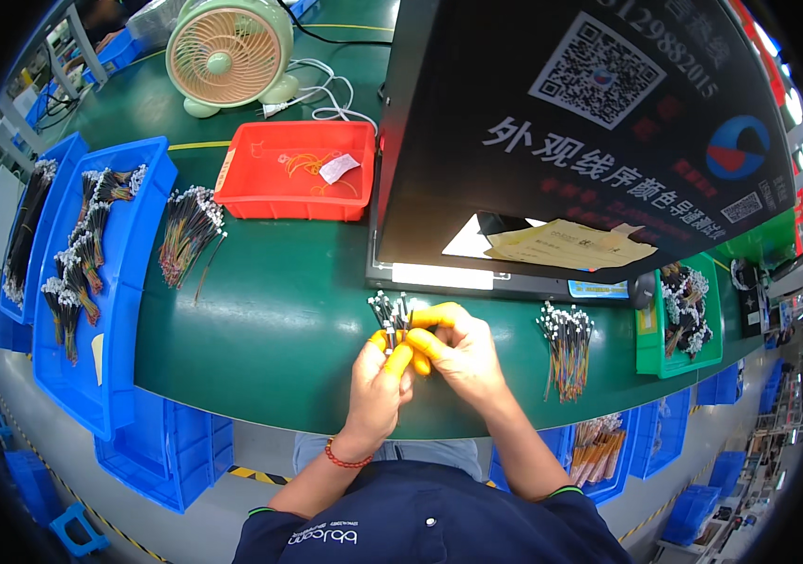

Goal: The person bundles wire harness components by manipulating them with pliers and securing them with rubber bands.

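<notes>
Near the table's front edge, my left hand is closed round a small bundle of dark connector cables, their white plugs pointing up and away from me. Yellow finger cots cover the fingertips of both hands. My right hand is closed at the bundle's right side, thumb and forefinger pinching at the cables; the exact cable between them is hidden. To the right lies a loose bunch of similar cables with white plugs at the far end. Another bunch of cables is spread on the left.
A black machine with a slanted panel and a yellow paper rises ahead. A red tray holds yellow wires and a label. Blue trays of cables stand left, a green bin right. A fan stands at the back.
</notes>
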Motion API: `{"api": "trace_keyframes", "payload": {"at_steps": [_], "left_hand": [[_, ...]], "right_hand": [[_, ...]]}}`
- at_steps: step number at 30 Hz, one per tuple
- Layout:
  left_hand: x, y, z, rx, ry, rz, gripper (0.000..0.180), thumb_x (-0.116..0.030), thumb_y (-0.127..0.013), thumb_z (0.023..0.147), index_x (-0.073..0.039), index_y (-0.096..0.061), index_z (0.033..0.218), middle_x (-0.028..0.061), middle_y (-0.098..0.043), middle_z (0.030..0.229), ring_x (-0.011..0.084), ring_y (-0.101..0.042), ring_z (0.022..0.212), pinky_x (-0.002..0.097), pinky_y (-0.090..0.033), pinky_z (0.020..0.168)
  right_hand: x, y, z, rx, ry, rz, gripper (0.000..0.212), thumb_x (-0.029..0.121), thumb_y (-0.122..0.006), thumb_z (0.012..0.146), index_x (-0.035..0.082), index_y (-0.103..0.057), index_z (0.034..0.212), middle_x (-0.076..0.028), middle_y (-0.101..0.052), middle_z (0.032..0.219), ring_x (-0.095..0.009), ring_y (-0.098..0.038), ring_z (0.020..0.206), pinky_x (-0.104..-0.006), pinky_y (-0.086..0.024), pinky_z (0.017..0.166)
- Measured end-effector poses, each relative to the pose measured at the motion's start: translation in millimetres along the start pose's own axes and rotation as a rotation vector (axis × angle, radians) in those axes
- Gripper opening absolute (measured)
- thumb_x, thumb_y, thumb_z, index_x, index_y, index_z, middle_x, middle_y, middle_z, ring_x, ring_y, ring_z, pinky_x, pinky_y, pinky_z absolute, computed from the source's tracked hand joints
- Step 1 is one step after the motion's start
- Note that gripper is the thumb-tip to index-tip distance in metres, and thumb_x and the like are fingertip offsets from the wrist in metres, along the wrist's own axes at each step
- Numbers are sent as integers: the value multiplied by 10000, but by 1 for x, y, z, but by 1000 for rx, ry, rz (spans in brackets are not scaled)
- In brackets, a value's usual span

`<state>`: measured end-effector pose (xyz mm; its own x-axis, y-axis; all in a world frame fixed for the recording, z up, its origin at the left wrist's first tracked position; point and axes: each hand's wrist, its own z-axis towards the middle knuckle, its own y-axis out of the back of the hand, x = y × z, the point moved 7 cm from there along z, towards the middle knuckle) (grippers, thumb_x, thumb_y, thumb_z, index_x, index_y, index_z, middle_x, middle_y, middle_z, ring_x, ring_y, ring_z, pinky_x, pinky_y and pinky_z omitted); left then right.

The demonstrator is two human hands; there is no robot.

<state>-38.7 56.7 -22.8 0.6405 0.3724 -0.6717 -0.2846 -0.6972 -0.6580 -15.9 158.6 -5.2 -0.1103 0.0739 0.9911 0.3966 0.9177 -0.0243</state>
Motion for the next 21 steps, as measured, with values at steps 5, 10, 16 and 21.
{"api": "trace_keyframes", "payload": {"at_steps": [5,10,16,21], "left_hand": [[1,2,-1,-34,31,-9,112,-122,-416,872,-39,-441,942,55,-513,680,25,-340,421,146,-245,329],[-5,6,0,-25,24,-27,155,-158,-415,878,-42,-460,971,66,-526,683,33,-345,423,149,-237,327],[-13,9,5,105,141,-399,341,-339,-338,896,-42,-480,982,56,-529,722,59,-381,467,168,-247,338],[-24,12,5,47,164,-413,459,-455,-344,856,-26,-446,982,66,-485,746,100,-368,513,181,-231,341]], "right_hand": [[-6,2,1,-21,-274,312,112,133,-564,798,22,-552,788,-16,-507,728,-24,-359,437,-172,-310,366],[-24,8,10,54,-539,943,134,158,-477,842,32,-523,836,-53,-534,728,-33,-340,407,-143,-251,286],[-32,11,12,17,-544,1111,180,171,-477,850,3,-537,825,-35,-505,646,-33,-327,388,-151,-277,261],[-33,14,13,-50,-532,1072,197,191,-484,849,3,-535,821,-37,-503,663,-32,-317,392,-151,-297,292]]}}
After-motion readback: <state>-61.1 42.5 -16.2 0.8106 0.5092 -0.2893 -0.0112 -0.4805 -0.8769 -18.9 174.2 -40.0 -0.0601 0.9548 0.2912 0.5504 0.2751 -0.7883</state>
